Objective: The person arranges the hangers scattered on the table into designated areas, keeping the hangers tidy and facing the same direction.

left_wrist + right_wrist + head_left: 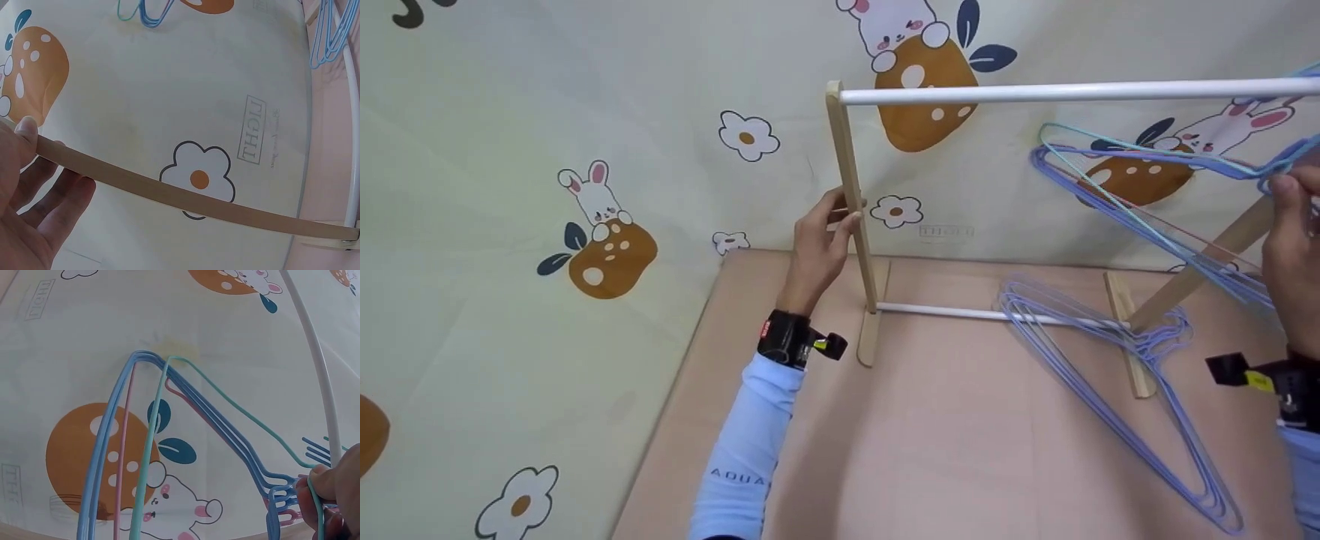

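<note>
My left hand [819, 244] holds the upright wooden side post [847, 161] of a small clothes rack, thumb on one side and fingers on the other. At the right edge of the head view, my right hand [1294, 255] pinches a bunch of thin wire hangers [147, 355] near their necks. Blue, teal and pink ones make up the bunch, their long corners pointing left. Hook ends show beside the rack's white top rail [1035, 93]; the fingers partly hide the necks.
More purple-blue hangers [1147, 349] lie in a stack across the white lower bar [945, 310] and the pinkish surface [930, 450]. A slanting wooden post [1207, 259] stands at the right. Behind is a wall sheet [675, 135] printed with rabbits and flowers.
</note>
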{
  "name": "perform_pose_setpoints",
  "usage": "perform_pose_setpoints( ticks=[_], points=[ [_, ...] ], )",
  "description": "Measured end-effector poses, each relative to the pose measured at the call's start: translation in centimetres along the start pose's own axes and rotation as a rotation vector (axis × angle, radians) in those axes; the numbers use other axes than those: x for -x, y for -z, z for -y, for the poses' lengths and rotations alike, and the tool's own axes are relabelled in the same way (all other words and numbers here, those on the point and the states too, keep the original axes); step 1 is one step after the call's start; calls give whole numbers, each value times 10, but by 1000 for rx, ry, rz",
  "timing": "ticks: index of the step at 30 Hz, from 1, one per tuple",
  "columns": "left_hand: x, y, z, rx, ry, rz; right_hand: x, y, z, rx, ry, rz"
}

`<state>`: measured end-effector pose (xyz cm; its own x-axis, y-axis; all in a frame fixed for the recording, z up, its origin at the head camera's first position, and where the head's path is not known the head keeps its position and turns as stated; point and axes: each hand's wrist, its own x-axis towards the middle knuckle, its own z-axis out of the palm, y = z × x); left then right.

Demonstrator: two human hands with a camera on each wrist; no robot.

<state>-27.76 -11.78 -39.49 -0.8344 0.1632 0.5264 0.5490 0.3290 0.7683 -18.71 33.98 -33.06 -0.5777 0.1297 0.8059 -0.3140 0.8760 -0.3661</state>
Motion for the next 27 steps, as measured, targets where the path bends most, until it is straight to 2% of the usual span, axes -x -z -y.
perform_pose_setpoints(
  ticks=[7, 14, 27],
  points=[
    [0, 0, -1, 8, 5, 2, 7, -6, -3, 18, 41, -44],
    [0, -1, 0, 13, -2, -10, 8, -6, -1, 29, 46, 7],
    [1, 0, -1, -4, -4, -6, 22, -8, -2, 5, -3, 36]
  ],
)
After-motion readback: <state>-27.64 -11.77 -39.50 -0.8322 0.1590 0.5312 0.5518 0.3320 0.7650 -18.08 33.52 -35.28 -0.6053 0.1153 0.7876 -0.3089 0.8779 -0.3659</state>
